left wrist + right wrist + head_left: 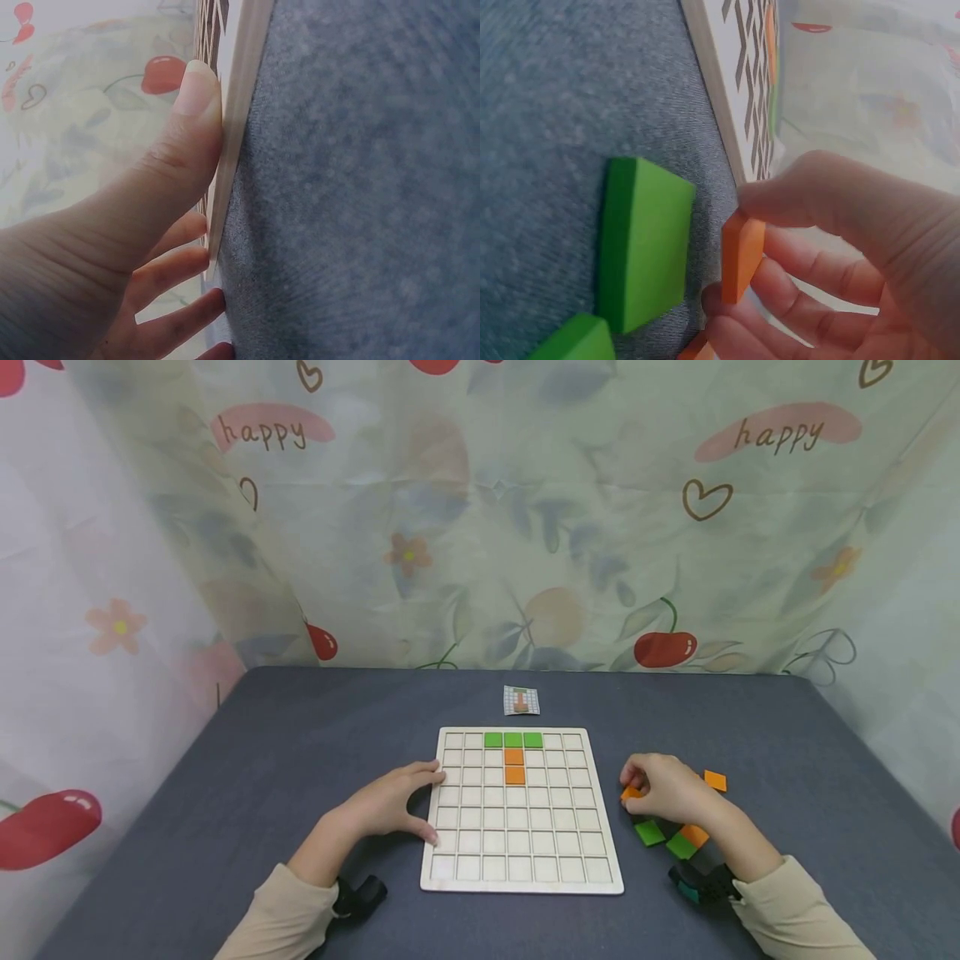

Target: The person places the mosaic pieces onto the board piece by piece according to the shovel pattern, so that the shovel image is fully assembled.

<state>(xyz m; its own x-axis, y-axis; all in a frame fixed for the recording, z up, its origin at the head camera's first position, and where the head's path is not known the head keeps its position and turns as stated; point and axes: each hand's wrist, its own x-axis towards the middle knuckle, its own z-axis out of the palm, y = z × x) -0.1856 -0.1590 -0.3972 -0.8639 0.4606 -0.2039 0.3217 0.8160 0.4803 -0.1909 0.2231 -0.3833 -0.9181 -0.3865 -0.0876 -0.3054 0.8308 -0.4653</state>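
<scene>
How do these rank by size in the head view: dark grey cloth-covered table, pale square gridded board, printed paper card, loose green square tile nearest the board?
1. Table
2. Gridded board
3. Paper card
4. Loose green tile

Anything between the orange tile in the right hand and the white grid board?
Nothing visible: only dark tabletop lies between the orange tile in the right hand and the board. Loose green tiles lie to the near side, out of the way.
</scene>
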